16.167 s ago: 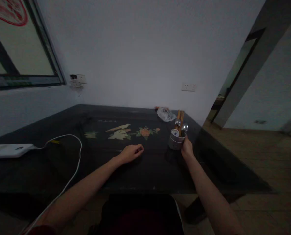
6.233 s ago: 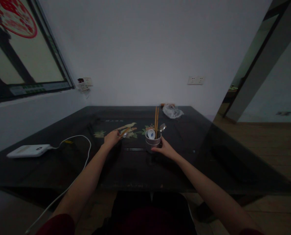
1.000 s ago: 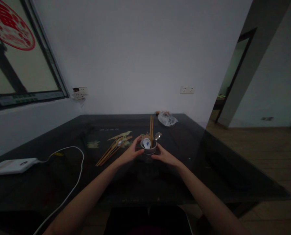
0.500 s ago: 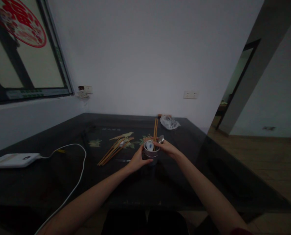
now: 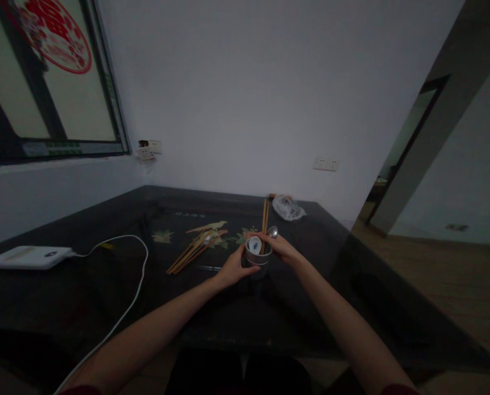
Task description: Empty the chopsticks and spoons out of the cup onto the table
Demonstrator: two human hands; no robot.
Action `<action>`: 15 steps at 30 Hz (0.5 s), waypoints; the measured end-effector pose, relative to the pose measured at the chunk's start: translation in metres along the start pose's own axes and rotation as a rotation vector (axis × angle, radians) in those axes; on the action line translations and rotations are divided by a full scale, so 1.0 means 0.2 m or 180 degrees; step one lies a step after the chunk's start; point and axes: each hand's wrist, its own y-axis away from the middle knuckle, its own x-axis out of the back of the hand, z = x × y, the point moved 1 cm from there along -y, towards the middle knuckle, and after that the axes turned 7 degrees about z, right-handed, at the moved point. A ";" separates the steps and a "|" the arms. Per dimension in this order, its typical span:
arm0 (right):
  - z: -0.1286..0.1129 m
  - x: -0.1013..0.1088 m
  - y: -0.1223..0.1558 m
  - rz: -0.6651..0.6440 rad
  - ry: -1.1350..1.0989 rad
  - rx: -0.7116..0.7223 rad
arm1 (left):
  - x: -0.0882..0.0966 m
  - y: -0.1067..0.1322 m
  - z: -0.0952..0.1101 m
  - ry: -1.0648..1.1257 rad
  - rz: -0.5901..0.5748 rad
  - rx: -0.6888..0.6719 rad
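A small grey cup (image 5: 258,260) stands on the dark table (image 5: 105,285), holding two wooden chopsticks (image 5: 265,219), a metal spoon (image 5: 272,232) and a white spoon with a blue mark (image 5: 254,244). My left hand (image 5: 233,269) wraps round the cup's left side. Over the cup's rim, my right hand (image 5: 283,248) pinches near the spoon and the chopsticks; which one it grips I cannot tell. A bundle of chopsticks with a metal spoon (image 5: 193,249) lies on the table left of the cup.
A white device (image 5: 28,257) with a white cable (image 5: 135,285) lies at the left. A crumpled clear bag (image 5: 288,208) sits at the table's far edge. The table's right edge drops to a wooden floor (image 5: 446,274). A window (image 5: 43,82) is on the left wall.
One second ago both hands flanked the cup. My right hand has since risen to the utensils at the rim, and my left hand has closed round the cup.
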 end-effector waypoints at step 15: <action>-0.17 -0.03 0.01 0.0180 -0.0042 0.0451 | 0.01 0.00 0.01 -0.0028 -0.0038 -0.0056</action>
